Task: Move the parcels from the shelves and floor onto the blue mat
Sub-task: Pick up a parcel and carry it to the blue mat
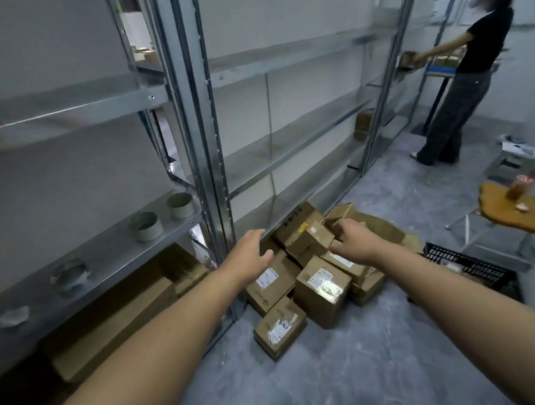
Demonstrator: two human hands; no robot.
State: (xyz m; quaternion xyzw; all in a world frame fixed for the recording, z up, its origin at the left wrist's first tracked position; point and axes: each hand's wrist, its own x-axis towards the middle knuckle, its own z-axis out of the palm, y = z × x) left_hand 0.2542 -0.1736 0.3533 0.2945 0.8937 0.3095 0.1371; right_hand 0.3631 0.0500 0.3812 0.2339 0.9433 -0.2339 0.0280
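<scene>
While both arms stretch toward the parcels [322, 296] heaped on the floor [364, 368] at the foot of the shelves [207, 143], nothing is lifted yet. Step in hand: pick-up from the floor heap.

Left hand [250, 253]: fingers spread and relaxed, hovering just left of the top parcel [306, 240], not touching as far as I can see. Right hand [354, 242]: at that parcel's right edge, fingers curled toward it. Can't tell if it has a hold or is just short.

Blue mat is not in view, so the drop-off spot is unknown from here. More to shift: long box [117, 321] under the lowest left shelf, and one small parcel [364, 124] on a far shelf.

Next move, my read: clamp both hands on opposite sides of the top parcel and lift straight up. It sits tilted on the ones beneath, so dragging could topple them. Black crate [470, 265] is just right of the heap, mind it when turning. Second person [470, 64] is further along, well apart.
</scene>
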